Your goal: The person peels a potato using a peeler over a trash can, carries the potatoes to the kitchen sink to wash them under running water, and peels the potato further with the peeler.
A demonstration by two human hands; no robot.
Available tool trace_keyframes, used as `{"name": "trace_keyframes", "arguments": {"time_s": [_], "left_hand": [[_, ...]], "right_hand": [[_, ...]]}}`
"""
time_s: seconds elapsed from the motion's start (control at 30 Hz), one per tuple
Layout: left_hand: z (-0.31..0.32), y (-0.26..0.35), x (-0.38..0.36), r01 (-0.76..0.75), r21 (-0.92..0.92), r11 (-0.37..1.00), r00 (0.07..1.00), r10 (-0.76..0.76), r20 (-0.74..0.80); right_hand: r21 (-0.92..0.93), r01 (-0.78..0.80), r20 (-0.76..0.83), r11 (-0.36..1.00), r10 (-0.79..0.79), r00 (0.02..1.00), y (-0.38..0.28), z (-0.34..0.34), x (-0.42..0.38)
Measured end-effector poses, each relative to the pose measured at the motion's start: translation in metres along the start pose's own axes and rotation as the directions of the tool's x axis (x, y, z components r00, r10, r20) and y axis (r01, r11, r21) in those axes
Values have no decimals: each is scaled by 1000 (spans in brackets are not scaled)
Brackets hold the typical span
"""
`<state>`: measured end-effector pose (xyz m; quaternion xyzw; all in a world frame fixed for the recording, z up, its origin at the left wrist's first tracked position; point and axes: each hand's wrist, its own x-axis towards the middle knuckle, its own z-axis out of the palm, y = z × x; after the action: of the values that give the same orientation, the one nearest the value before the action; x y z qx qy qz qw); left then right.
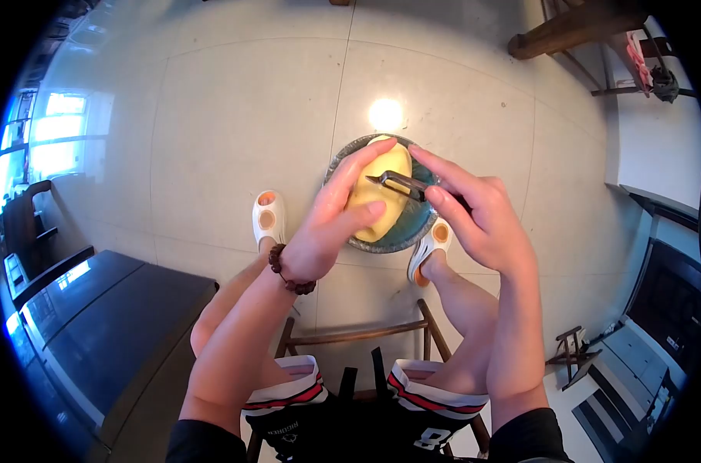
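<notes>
A large, pale-yellow peeled potato is held over a round basin. My left hand grips it from the left, fingers along its far side and thumb across its near face. In my right hand is a dark-handled peeler, its metal head lying over the middle of the potato. My right index finger stretches toward the potato's far end. Part of the basin's inside is hidden behind the potato and hands.
The basin stands on a pale tiled floor between my two white shoes. A dark, glossy table is at my left. Wooden furniture legs stand at the far right, and a wooden chair bar crosses below my knees.
</notes>
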<state>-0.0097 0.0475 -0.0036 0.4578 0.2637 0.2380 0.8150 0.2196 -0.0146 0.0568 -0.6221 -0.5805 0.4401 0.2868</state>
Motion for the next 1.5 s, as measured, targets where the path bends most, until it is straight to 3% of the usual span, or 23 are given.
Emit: {"name": "trace_keyframes", "arguments": {"time_s": [0.03,0.1,0.53,0.73,1.2,1.5], "left_hand": [[3,0,-1,5,-3,1000,1000,-5,-2],[13,7,-1,18,-177,984,999,-22,-26],[21,10,4,18,-247,969,999,-28,-37],[16,4,4,20,-160,987,999,-27,-42],[14,-4,4,-81,125,989,991,93,-98],[26,5,3,-78,99,992,985,92,-146]], "right_hand": [[-23,10,3,1000,-10,1000,1,1,0],[-31,16,-8,999,-16,1000,0,4,-1],[-166,41,-33,985,-47,998,-4,5,0],[-273,81,-59,959,-101,993,-2,3,1],[-257,141,-119,956,-176,977,3,7,4],[-269,164,-138,949,-206,969,3,8,6]]}}
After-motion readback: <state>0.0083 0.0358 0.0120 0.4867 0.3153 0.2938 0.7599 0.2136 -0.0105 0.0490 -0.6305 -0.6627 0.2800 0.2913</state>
